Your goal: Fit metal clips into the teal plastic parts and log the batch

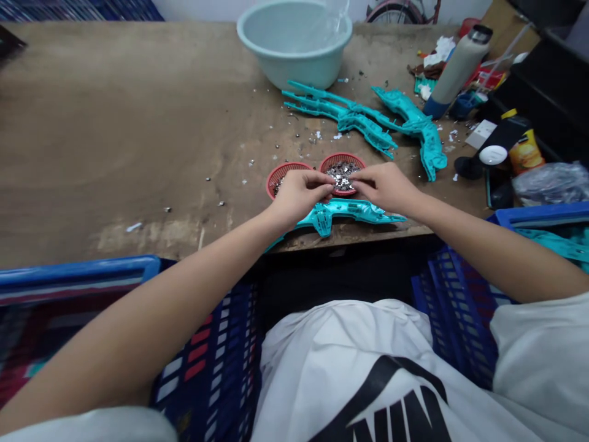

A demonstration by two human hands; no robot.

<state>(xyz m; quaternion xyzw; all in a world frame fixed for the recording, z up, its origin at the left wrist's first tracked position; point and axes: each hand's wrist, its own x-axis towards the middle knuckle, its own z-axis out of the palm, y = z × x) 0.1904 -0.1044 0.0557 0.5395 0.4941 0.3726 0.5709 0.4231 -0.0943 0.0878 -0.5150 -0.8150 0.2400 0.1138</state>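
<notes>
Fingers (327,180) of both hands (299,196) pinch together over metal scraps (341,174) in a red basket (343,157).

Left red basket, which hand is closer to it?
Left. The left hand lies over the left red plastic basket's right side. The right hand is farther away, over the right side of the other red basket.

This is a small manual workshop, shown by the scarred plywood table (115,141) littered with metal scraps (277,146) and teal plastic mouldings (354,120), with blue plastic crates (460,307) alongside it.
</notes>
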